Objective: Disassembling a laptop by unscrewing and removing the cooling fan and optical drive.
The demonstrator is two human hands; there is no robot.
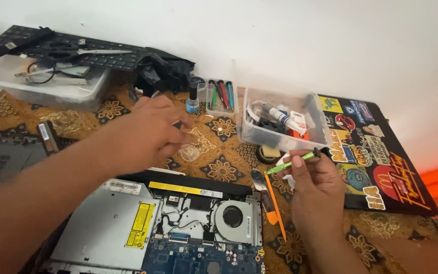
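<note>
The opened laptop [178, 233] lies bare; right hand [316, 190] pinches a green screwdriver [292, 162], left hand [150, 133] pinches something tiny (a screw?) that might drop inside

Right hand [316, 189] grips a green screwdriver [292, 163]; left hand [145, 133] perhaps pinches something tiny.

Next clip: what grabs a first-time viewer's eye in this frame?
The opened laptop with its round black fan and blue circuit board lies at bottom centre. Above it the left hand reaches over the gold-patterned cloth, while the right hand holds a slim green screwdriver. A sticker-covered black lid lies right.
</note>
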